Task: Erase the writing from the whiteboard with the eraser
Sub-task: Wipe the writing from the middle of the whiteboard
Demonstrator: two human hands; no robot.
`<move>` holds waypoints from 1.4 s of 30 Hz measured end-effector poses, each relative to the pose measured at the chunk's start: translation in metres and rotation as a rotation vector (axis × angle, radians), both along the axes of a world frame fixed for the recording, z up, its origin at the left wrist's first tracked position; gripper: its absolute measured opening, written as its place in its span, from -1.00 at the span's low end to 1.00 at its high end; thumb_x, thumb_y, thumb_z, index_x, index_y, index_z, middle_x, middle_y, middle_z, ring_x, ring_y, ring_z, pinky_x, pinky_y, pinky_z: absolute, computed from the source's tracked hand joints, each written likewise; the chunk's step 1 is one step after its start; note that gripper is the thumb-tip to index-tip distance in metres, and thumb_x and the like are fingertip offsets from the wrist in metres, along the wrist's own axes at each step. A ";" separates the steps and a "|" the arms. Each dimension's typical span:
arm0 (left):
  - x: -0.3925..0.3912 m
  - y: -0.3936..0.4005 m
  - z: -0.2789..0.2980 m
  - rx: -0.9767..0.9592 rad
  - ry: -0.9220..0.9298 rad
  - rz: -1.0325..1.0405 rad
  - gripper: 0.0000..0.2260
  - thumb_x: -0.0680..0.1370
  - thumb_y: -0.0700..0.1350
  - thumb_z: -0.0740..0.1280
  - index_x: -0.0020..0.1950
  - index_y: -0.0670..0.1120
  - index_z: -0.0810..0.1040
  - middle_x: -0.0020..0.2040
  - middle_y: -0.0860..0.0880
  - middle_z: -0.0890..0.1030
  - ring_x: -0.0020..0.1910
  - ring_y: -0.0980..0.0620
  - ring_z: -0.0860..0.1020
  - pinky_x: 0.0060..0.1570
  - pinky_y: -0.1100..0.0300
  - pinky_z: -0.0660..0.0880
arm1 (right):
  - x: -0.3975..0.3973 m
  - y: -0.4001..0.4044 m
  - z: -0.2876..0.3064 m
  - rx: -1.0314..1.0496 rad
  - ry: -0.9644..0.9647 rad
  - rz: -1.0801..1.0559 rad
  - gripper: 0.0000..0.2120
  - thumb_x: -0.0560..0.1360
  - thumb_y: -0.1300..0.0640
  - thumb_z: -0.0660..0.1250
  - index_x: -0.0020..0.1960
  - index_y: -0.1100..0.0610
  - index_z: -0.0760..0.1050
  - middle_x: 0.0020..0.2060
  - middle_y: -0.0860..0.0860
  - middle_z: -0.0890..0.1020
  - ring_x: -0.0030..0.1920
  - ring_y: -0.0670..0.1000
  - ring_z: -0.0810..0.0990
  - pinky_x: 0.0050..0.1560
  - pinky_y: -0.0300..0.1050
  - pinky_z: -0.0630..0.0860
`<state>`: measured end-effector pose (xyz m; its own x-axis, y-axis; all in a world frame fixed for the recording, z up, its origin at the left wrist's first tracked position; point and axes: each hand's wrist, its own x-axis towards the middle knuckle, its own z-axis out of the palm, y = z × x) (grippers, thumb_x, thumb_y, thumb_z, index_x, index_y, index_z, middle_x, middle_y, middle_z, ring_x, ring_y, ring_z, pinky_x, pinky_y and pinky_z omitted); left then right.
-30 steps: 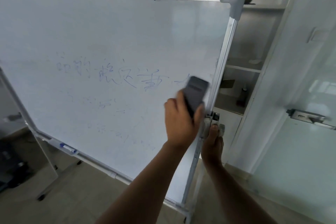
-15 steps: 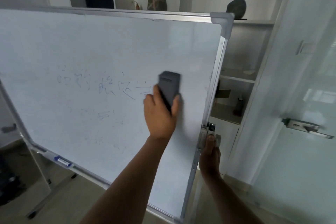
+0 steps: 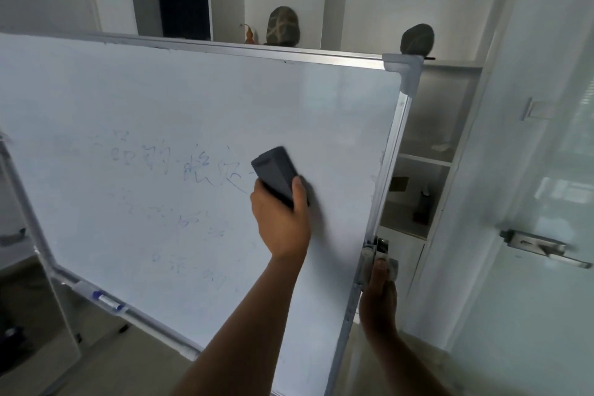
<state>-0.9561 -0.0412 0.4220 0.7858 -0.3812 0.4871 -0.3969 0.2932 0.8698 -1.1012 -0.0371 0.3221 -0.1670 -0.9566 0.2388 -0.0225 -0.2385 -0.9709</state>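
Leftward since a moment ago, the eraser [image 3: 275,174] now covers the right end of the blue writing [image 3: 180,167], pressed flat on the whiteboard [image 3: 193,100]. Left hand [image 3: 283,219] grips it, fingers curled round. Right hand [image 3: 379,296] clasps the board's right edge near its clamp [image 3: 377,251].

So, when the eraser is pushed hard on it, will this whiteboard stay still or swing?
The white, metal-framed whiteboard probably swings: it stands tilted, and the right hand grips a grey fitting at its edge, seemingly steadying it. The surface looks stiff under the dark grey block eraser that the left hand holds.
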 end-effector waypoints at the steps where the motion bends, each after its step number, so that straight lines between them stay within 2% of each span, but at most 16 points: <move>1: -0.002 0.002 -0.002 0.006 -0.123 0.004 -0.59 0.48 0.23 0.29 0.12 -0.06 0.43 -0.06 0.01 0.52 -0.06 0.00 0.51 -0.16 -0.02 0.55 | 0.001 0.000 0.000 -0.008 0.003 -0.003 -0.64 0.65 0.02 0.00 -0.14 0.19 0.43 -0.34 0.10 0.49 -0.28 0.06 0.47 -0.33 -0.24 0.39; 3: -0.011 0.010 -0.011 0.041 -0.502 -0.049 -0.55 0.49 0.22 0.30 0.17 -0.11 0.43 -0.08 -0.02 0.49 -0.11 0.01 0.47 -0.21 0.09 0.50 | 0.001 0.001 0.000 -0.014 0.003 -0.001 -0.60 0.66 -0.04 0.03 -0.18 0.17 0.42 -0.35 0.10 0.49 -0.29 0.05 0.46 -0.31 -0.20 0.39; 5: -0.015 0.012 -0.018 0.101 -0.699 -0.070 -0.48 0.48 0.25 0.28 0.21 -0.14 0.42 -0.09 -0.03 0.49 -0.16 0.01 0.46 -0.26 0.16 0.46 | -0.001 0.000 0.000 -0.006 0.008 0.017 -0.52 0.57 -0.24 0.07 -0.15 0.15 0.44 -0.31 0.11 0.52 -0.25 0.06 0.49 -0.23 -0.14 0.44; 9: -0.010 0.014 -0.014 0.129 -0.638 -0.079 -0.43 0.43 0.31 0.25 0.20 -0.11 0.41 -0.03 0.00 0.52 -0.15 0.01 0.53 -0.28 0.17 0.48 | -0.004 -0.003 -0.002 0.045 0.056 0.039 -0.36 0.48 -0.37 0.01 0.02 0.18 0.50 -0.13 0.10 0.59 -0.02 0.11 0.54 0.10 0.04 0.45; 11: -0.011 0.015 -0.012 0.149 -0.613 -0.103 -0.44 0.42 0.32 0.25 0.18 -0.09 0.36 0.00 0.02 0.49 -0.15 0.02 0.54 -0.31 0.20 0.43 | -0.009 -0.001 0.002 -0.030 0.079 0.022 -0.31 0.39 -0.41 0.01 -0.01 0.22 0.42 -0.21 0.09 0.51 -0.16 0.06 0.49 -0.09 -0.05 0.46; 13: -0.014 0.016 -0.011 0.165 -0.599 -0.114 -0.44 0.42 0.33 0.24 0.18 -0.08 0.33 0.00 0.03 0.44 -0.16 0.00 0.54 -0.33 0.20 0.41 | -0.014 0.002 0.011 -0.056 0.063 -0.025 -0.45 0.42 -0.28 0.10 0.17 0.13 0.32 -0.13 0.04 0.49 -0.16 0.00 0.48 -0.20 -0.16 0.41; 16: -0.016 0.015 -0.012 0.154 -0.597 -0.094 -0.44 0.44 0.33 0.25 0.19 -0.07 0.30 0.01 0.02 0.43 -0.17 -0.01 0.55 -0.35 0.20 0.41 | -0.016 0.002 0.038 -0.127 0.090 -0.149 -0.32 0.40 -0.15 0.21 0.46 0.03 0.15 0.31 0.06 0.42 0.26 0.11 0.47 0.13 0.07 0.51; 18: -0.018 0.013 -0.013 0.131 -0.631 -0.059 -0.46 0.46 0.34 0.22 0.18 -0.05 0.28 0.00 0.01 0.48 -0.21 0.00 0.56 -0.38 0.23 0.39 | -0.009 0.004 0.068 -0.246 0.151 -0.169 -0.29 0.44 -0.23 0.18 0.51 0.02 0.15 0.39 0.05 0.41 0.35 0.09 0.43 0.29 0.10 0.43; 21: -0.024 0.008 -0.014 0.106 -0.674 -0.025 -0.48 0.50 0.34 0.18 0.16 -0.08 0.32 -0.07 -0.01 0.54 -0.28 0.03 0.56 -0.42 0.28 0.38 | 0.011 -0.005 0.099 -0.297 0.292 -0.159 -0.30 0.50 -0.42 0.02 0.41 0.06 0.30 0.15 0.06 0.60 0.10 0.09 0.60 0.05 0.06 0.57; 23: -0.025 0.003 -0.016 0.104 -0.664 0.009 -0.48 0.50 0.33 0.18 0.15 -0.11 0.36 -0.10 -0.03 0.57 -0.30 0.03 0.56 -0.42 0.27 0.40 | 0.021 -0.011 0.099 -0.348 0.380 -0.240 -0.36 0.52 -0.33 -0.02 0.21 0.19 0.41 -0.10 0.02 0.58 -0.13 0.06 0.60 -0.22 -0.12 0.49; 25: -0.017 0.002 -0.017 0.150 -0.539 0.051 -0.46 0.50 0.32 0.20 0.18 -0.13 0.37 -0.05 -0.07 0.58 -0.24 -0.06 0.59 -0.35 0.18 0.47 | 0.023 -0.017 0.090 -0.408 0.441 -0.364 -0.50 0.58 -0.16 0.02 0.03 0.27 0.45 -0.22 0.02 0.49 -0.23 0.07 0.53 -0.31 -0.21 0.33; 30: 0.054 -0.008 -0.027 0.320 -0.017 0.089 -0.49 0.52 0.29 0.17 0.23 -0.09 0.26 0.16 -0.08 0.51 0.05 -0.18 0.56 -0.03 -0.02 0.45 | 0.020 -0.034 0.078 -0.403 0.460 -0.425 -0.53 0.64 -0.09 0.01 -0.04 0.29 0.46 -0.22 0.14 0.54 -0.25 0.09 0.48 -0.23 -0.14 0.32; 32: 0.064 -0.008 -0.027 0.301 -0.035 0.130 -0.48 0.52 0.28 0.18 0.23 -0.12 0.28 0.16 -0.09 0.48 0.04 -0.17 0.56 -0.06 -0.02 0.48 | 0.023 -0.037 0.075 -0.414 0.474 -0.471 -0.54 0.62 -0.09 0.01 -0.04 0.29 0.46 -0.23 0.14 0.55 -0.26 0.06 0.47 -0.23 -0.14 0.31; 37: 0.025 -0.008 -0.028 0.160 -0.579 0.082 -0.44 0.52 0.32 0.14 0.07 -0.20 0.39 -0.14 -0.13 0.52 -0.28 -0.17 0.53 -0.38 0.06 0.46 | 0.022 -0.040 0.071 -0.462 0.449 -0.475 -0.48 0.63 -0.16 -0.03 -0.11 0.25 0.44 -0.32 0.07 0.48 -0.33 0.07 0.45 -0.29 -0.14 0.33; 39: 0.031 -0.011 -0.027 0.173 -0.503 0.078 -0.42 0.51 0.34 0.14 0.11 -0.19 0.40 -0.10 -0.13 0.54 -0.24 -0.20 0.55 -0.33 0.05 0.48 | 0.020 -0.042 0.072 -0.438 0.425 -0.441 -0.52 0.62 -0.12 0.00 -0.11 0.26 0.45 -0.28 0.04 0.45 -0.28 0.04 0.41 -0.23 -0.13 0.30; 42: 0.052 -0.016 -0.023 0.263 -0.117 0.067 -0.49 0.50 0.29 0.19 0.19 -0.09 0.32 0.06 -0.06 0.56 -0.05 -0.17 0.58 -0.10 0.02 0.51 | 0.022 -0.044 0.073 -0.437 0.396 -0.426 -0.50 0.60 -0.16 -0.02 -0.13 0.23 0.43 -0.29 0.04 0.47 -0.28 0.05 0.43 -0.22 -0.13 0.30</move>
<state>-0.9044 -0.0569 0.3992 0.7576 -0.4556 0.4674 -0.5099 0.0339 0.8596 -1.0795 -0.0809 0.3954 -0.3255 -0.6310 0.7042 -0.5300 -0.4950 -0.6885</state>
